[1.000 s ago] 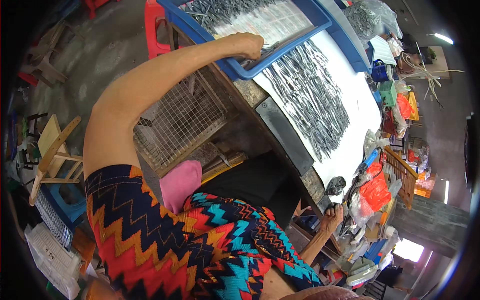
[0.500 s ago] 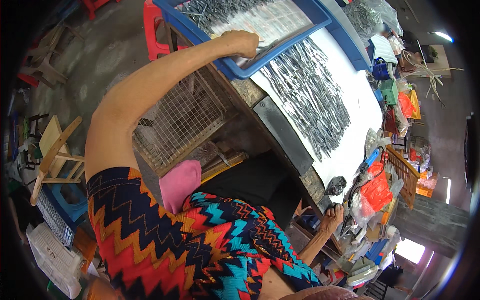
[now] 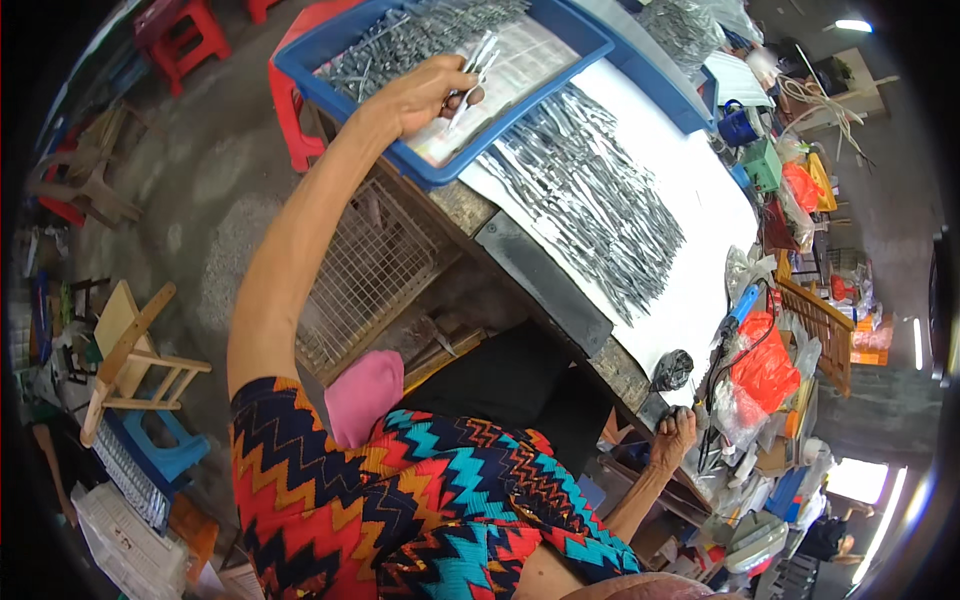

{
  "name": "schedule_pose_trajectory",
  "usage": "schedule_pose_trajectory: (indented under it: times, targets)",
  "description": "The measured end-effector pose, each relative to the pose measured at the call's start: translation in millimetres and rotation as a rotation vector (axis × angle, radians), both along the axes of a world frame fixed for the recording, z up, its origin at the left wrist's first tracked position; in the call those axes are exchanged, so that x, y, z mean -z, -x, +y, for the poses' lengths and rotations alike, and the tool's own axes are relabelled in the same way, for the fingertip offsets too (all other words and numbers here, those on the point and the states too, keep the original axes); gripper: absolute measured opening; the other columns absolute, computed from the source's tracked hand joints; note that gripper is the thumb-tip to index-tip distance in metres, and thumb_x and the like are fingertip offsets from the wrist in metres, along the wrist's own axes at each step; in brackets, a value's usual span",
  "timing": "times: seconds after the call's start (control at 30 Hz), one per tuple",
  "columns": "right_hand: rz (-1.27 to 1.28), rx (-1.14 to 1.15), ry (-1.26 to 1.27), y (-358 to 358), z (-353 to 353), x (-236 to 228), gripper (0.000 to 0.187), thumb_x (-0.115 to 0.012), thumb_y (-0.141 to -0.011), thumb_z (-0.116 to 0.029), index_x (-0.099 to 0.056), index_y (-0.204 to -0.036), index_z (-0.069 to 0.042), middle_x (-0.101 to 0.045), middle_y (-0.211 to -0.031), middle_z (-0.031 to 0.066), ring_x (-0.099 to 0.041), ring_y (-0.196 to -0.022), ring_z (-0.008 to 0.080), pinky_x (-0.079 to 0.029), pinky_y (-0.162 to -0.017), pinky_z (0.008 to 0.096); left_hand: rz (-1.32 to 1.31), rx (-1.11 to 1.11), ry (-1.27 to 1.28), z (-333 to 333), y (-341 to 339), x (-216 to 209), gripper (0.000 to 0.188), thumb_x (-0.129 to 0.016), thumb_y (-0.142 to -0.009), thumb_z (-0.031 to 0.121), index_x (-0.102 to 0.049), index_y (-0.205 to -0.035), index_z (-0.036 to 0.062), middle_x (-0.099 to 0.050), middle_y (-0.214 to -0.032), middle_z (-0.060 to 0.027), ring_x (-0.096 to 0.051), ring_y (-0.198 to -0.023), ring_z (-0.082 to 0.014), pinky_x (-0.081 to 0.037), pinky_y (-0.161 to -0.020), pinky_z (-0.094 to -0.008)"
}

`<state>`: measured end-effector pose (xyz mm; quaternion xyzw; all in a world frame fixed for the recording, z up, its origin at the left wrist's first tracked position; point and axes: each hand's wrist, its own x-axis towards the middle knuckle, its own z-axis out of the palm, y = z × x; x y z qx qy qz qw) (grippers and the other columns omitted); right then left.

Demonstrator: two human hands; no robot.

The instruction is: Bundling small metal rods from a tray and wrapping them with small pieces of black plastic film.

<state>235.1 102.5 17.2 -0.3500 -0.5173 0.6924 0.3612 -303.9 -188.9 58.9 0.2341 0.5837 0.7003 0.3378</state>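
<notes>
My left hand [image 3: 428, 98] is closed round a small bunch of slim, shiny metal strips [image 3: 484, 55], held over a blue plastic tray [image 3: 432, 176]. More grey metal strips [image 3: 410, 45] are heaped at the tray's far side, with printed paper showing on its floor. To the right of the tray, a wide layer of similar strips [image 3: 590, 200] lies on a white sheet [image 3: 695, 275]. My right hand [image 3: 675, 435] rests at the table's near right edge, fingers curled by a dark object; what they grip is hidden. A crumpled black plastic bundle [image 3: 672, 370] sits just beyond it.
A black flat panel [image 3: 545, 280] lines the table's front edge. Red plastic bags [image 3: 763, 370], a blue-handled tool [image 3: 745, 303] with a cable and assorted clutter crowd the right side. Under the table stands a wire-mesh rack [image 3: 370, 270]. A wooden chair [image 3: 130, 350] and red stools [image 3: 185, 45] are at left.
My left hand has risen from the tray's near right end and moved left, now with metal strips showing in its fingers. The right hand stays at the table edge. The view has shifted slightly.
</notes>
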Motion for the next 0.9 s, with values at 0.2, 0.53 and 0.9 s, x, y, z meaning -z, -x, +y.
schedule_pose_trajectory:
  times: [0.2,0.53,0.9]
  targets:
    - [-0.015,0.034,-0.055,1,-5,1,0.009,-0.055,-0.083,-0.007,-0.051,-0.089,-0.001,-0.047,-0.073,-0.0001,-0.037,-0.054,0.0045,-0.031,-0.048,0.0195,-0.012,0.119,-0.286,24,-54,-28,0.018,-0.053,-0.085,0.017,-0.049,-0.098,0.005,-0.052,-0.077,-0.0009,-0.043,-0.062,-0.0034,-0.036,-0.055,-0.0162]
    - [0.01,0.06,-0.075,9,-13,-2,0.007,-0.055,-0.083,-0.007,-0.05,-0.085,-0.001,-0.044,-0.068,-0.0015,-0.036,-0.054,0.0045,-0.03,-0.048,0.0188,-0.141,0.26,-0.343,94,-143,-38,0.021,-0.053,-0.084,0.012,-0.047,-0.103,0.0055,-0.054,-0.072,-0.0031,-0.042,-0.053,-0.003,-0.036,-0.047,-0.0148]
    - [-0.073,0.166,-0.097,18,-26,-12,0.011,-0.056,-0.081,-0.008,-0.052,-0.083,0.002,-0.043,-0.06,-0.002,-0.036,-0.049,0.0047,-0.029,-0.045,0.0192,-0.453,0.419,-0.41,150,-197,-21,0.019,-0.047,-0.085,0.005,-0.05,-0.103,-0.0017,-0.055,-0.073,-0.0104,-0.049,-0.057,-0.0097,-0.041,-0.052,-0.0204]
